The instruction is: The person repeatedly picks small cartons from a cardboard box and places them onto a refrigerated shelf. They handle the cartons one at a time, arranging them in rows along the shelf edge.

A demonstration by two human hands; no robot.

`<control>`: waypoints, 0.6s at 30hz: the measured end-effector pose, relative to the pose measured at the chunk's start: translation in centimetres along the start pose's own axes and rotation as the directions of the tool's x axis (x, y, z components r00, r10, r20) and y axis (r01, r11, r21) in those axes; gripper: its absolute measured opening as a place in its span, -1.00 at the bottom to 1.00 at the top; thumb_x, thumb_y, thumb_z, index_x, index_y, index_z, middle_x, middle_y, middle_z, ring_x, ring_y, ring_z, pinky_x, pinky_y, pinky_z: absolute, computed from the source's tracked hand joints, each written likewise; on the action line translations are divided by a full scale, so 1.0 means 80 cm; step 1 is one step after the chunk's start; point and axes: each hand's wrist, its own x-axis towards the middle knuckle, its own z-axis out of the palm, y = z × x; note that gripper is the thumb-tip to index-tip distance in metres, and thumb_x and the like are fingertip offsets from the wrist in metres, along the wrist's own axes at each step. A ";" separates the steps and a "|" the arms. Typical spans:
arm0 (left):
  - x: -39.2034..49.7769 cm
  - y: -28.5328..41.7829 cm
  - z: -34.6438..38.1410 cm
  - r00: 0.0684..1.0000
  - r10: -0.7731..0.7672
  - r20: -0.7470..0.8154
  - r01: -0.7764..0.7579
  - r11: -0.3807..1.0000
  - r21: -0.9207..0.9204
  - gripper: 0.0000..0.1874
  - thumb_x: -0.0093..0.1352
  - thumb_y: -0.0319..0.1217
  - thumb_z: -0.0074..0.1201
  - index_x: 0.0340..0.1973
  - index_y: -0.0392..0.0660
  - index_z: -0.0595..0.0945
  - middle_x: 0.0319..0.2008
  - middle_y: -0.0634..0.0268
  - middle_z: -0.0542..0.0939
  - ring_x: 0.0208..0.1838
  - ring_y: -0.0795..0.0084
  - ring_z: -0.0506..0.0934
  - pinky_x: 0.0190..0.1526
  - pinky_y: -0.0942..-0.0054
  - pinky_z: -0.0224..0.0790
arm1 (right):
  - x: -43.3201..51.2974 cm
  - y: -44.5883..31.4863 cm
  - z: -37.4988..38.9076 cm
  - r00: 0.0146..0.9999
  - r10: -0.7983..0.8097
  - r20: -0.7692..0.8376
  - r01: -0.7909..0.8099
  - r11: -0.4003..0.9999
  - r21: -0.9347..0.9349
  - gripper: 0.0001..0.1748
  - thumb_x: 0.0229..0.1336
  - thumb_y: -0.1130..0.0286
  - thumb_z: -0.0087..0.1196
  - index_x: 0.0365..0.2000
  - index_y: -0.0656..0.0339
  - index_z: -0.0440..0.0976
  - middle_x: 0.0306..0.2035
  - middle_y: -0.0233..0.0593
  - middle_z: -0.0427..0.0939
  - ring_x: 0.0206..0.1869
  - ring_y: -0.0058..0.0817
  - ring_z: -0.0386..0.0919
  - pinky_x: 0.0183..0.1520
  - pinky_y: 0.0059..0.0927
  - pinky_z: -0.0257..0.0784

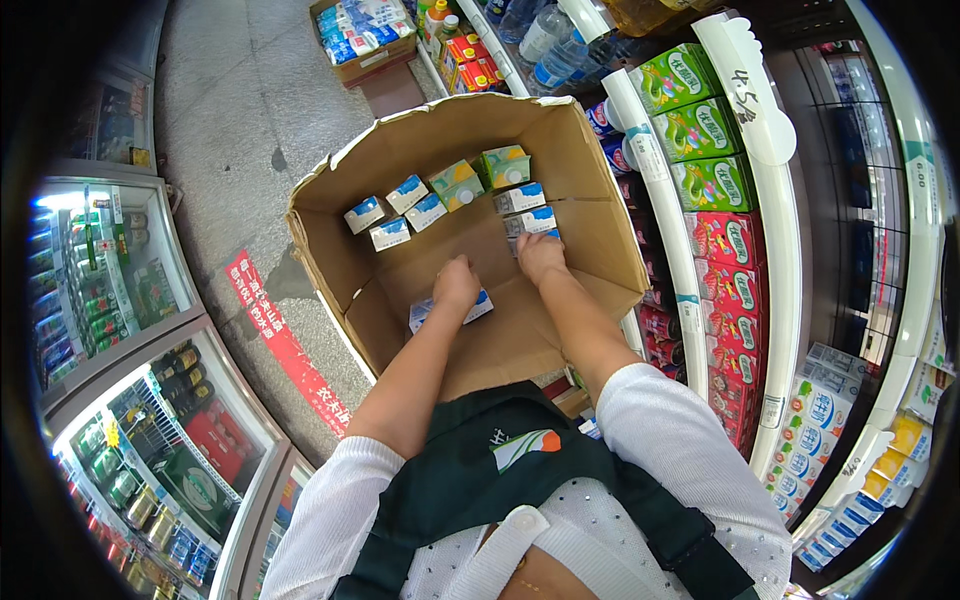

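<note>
An open cardboard box [405, 322] stands before me with several small cartons inside. My right hand [541, 259] has its fingers around a white-and-blue carton [553, 234] at the box's right side, just below another white-and-blue carton [529, 221]. Toward the middle, my left hand [456, 283] is curled above a white-and-blue carton lying on its side [478, 306]; its fingertips are hidden, so their grip is unclear. Two green-and-yellow cartons with white caps, one left [456, 186] and one right [504, 166], stand farther back. A group of white-and-blue cartons [407, 193] sits at the far left.
Shelves on the right hold green drink cartons [697, 131] and red drink cartons [726, 240] behind white price rails [660, 180]. Glass-door coolers [112, 262] line the left. Grey floor [217, 135] runs between, with a red floor strip [289, 345]. Another carton box [371, 64] stands ahead.
</note>
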 end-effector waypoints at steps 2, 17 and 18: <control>0.003 -0.001 0.004 0.999 -0.020 0.025 0.020 1.000 0.015 -0.74 0.25 -0.43 -0.07 -0.17 -0.17 0.57 -0.15 -0.03 0.55 -0.05 0.00 0.51 -0.01 0.16 0.36 | 0.004 -0.001 0.002 1.000 0.011 -0.027 -0.010 0.999 0.038 -0.64 0.18 0.33 -0.20 -0.07 0.29 0.36 -0.14 0.01 0.50 -0.20 -0.14 0.56 -0.31 -0.17 0.48; 0.014 -0.007 0.039 0.997 0.073 0.037 -0.074 0.997 0.026 -0.72 0.18 -0.47 -0.04 -0.21 -0.24 0.59 -0.23 -0.03 0.59 -0.11 0.05 0.55 -0.06 0.23 0.38 | 0.023 -0.042 0.031 0.983 -0.147 0.112 0.143 0.989 0.040 -0.63 0.23 0.30 -0.22 0.01 0.16 0.35 0.06 0.03 0.34 0.06 0.06 0.35 0.06 -0.01 0.25; 0.015 -0.005 0.037 0.996 0.069 0.064 -0.072 0.997 0.032 -0.70 0.17 -0.47 -0.03 -0.18 -0.23 0.59 -0.19 -0.04 0.58 -0.08 0.05 0.53 -0.02 0.22 0.37 | 0.025 -0.044 0.035 0.976 -0.148 0.162 0.142 0.989 0.050 -0.63 0.23 0.30 -0.22 0.01 0.15 0.35 0.06 0.04 0.35 0.08 0.05 0.34 0.08 0.01 0.23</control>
